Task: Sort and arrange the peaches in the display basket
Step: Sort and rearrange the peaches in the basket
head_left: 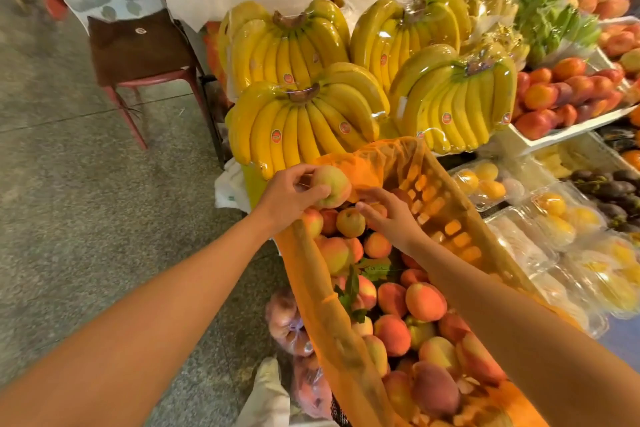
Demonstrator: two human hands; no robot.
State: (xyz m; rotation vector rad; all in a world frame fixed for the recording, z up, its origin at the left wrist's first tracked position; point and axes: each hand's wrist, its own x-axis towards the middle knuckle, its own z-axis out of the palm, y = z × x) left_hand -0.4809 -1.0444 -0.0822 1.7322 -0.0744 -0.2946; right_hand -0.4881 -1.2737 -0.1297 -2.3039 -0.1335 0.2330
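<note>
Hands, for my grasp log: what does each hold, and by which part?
Left hand grips a pale peach by its sides. Right hand rests among the peaches; any hold cannot be told.

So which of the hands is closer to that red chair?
Left. The left hand, holding a peach at the far left corner of the basket, is on the side toward the chair. The right hand reaches into the basket further right, farther from the chair.
</note>
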